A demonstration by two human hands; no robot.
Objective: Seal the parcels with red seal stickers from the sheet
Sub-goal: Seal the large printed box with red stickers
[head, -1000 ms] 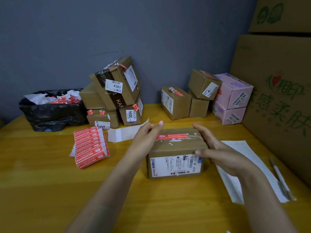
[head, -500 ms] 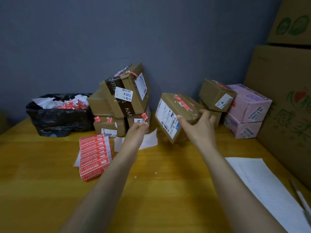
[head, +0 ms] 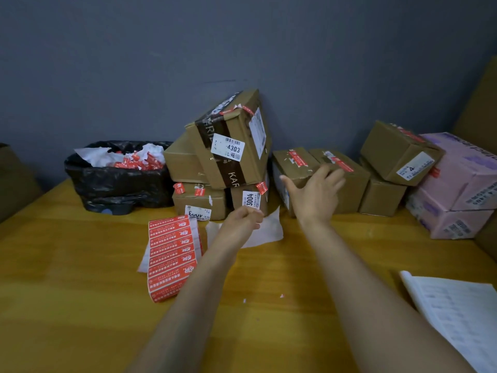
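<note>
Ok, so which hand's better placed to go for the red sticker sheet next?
Left. The left hand is just beside the red sticker sheet, on its side of the table. The right hand is stretched to the back, fingers spread on a brown parcel.

The light is dim and even, laying a dull sheen across the yellow surface [head: 70, 286]. At its far edge my right grip [head: 314, 195] smears with motion; at its right end the paper [head: 457, 313] lies blurred and bowed.

we place by the sticker sheet [head: 172, 259] | bin [head: 118, 184] behind-left | parcel stack [head: 236, 130] right behind (topmost tilted) | notepaper [head: 457, 313] well right
</note>
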